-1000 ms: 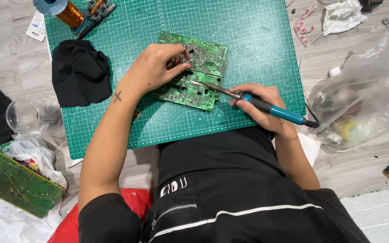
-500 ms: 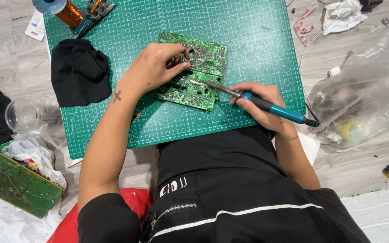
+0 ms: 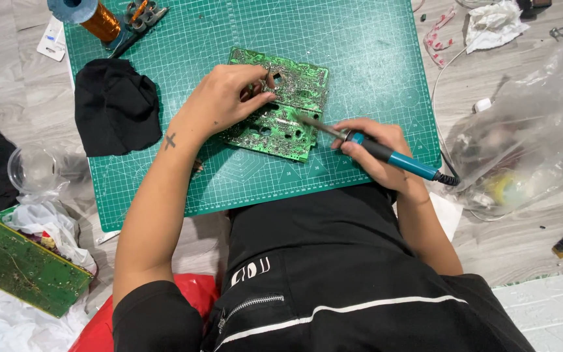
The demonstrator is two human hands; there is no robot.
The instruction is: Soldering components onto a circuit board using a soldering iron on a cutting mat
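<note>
Green circuit board (image 3: 280,104) at upper centre of the frame, flat on the green cutting mat (image 3: 360,58), solder side up. Left hand (image 3: 223,101) on the board's left half, fingers curled, tips pinching at something small near a hole in the board; what exactly is pinched, too small to tell. Right hand (image 3: 376,153) just right of centre, closed pen-style around the blue soldering iron (image 3: 386,155), metal tip touching the board's lower right part, cord trailing off to the right. Black cloth (image 3: 115,107) on the mat at left, well apart from the board. Copper wire spool (image 3: 96,18) and small pliers (image 3: 139,14) in the upper left. Clear plastic bag (image 3: 529,137) at right on the wooden floor. Second green board (image 3: 14,264) at lower left, beside a clear cup (image 3: 32,169).
</note>
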